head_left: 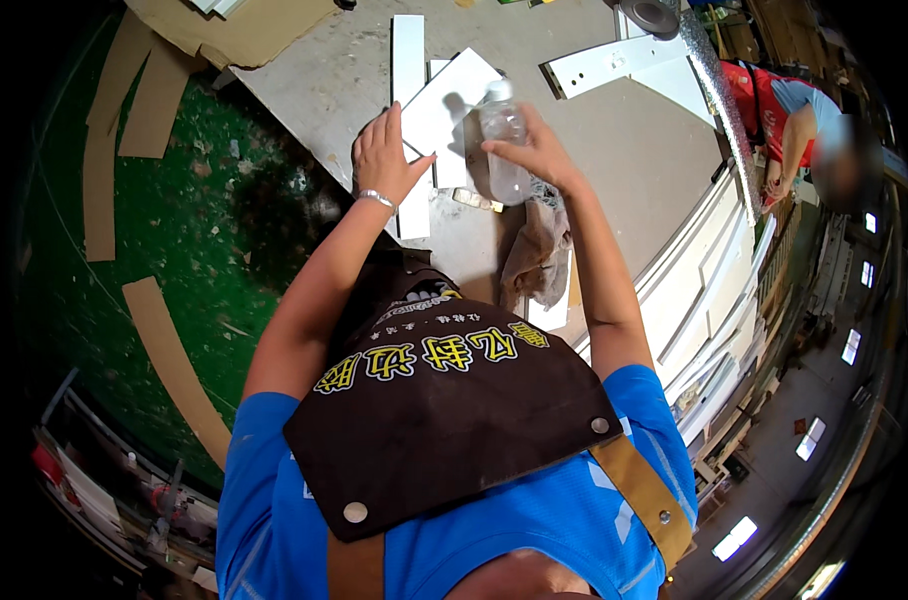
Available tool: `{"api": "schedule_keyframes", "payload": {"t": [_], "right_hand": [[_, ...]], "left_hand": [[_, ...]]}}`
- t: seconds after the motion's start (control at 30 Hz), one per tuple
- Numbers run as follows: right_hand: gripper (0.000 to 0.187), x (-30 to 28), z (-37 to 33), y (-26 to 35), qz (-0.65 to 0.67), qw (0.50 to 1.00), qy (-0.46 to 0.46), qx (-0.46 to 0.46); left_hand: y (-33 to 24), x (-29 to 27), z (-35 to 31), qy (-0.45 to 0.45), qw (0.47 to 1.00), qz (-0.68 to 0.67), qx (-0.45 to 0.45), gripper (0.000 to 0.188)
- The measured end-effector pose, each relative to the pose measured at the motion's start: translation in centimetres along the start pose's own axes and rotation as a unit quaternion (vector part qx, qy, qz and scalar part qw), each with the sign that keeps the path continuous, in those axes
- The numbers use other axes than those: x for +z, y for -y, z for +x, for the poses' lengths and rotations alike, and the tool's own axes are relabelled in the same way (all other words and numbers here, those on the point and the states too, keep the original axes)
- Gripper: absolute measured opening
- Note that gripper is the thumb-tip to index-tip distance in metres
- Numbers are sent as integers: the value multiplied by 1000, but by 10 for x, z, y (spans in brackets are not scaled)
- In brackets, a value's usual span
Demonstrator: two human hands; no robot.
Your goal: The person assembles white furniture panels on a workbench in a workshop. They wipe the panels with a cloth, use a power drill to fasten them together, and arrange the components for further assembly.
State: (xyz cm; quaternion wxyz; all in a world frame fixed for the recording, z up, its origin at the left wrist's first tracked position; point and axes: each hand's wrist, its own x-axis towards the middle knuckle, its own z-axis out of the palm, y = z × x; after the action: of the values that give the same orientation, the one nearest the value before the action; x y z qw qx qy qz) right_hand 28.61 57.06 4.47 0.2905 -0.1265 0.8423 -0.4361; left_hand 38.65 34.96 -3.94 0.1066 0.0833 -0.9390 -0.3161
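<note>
Upper centre of frame: our right hand (544,152), clasped round clear bottle (501,125), wants light grip; left hand (382,157), fingers parted, should steady white board (434,110).

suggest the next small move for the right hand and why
Perhaps bring the clear bottle a little left, over the white board: the right hand grips it near the board's right side, and the left hand is at the board's left corner.
</note>
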Motion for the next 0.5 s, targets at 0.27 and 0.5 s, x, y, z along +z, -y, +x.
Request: {"api": "schedule_keyframes", "payload": {"t": [0.27, 0.5], "right_hand": [[58, -76, -53, -43, 63, 937, -331, -92], [68, -107, -102, -132, 30, 858, -511, -42]], "left_hand": [[61, -40, 39, -92, 992, -87, 21, 84], [104, -83, 15, -146, 967, -201, -54, 84]]}}
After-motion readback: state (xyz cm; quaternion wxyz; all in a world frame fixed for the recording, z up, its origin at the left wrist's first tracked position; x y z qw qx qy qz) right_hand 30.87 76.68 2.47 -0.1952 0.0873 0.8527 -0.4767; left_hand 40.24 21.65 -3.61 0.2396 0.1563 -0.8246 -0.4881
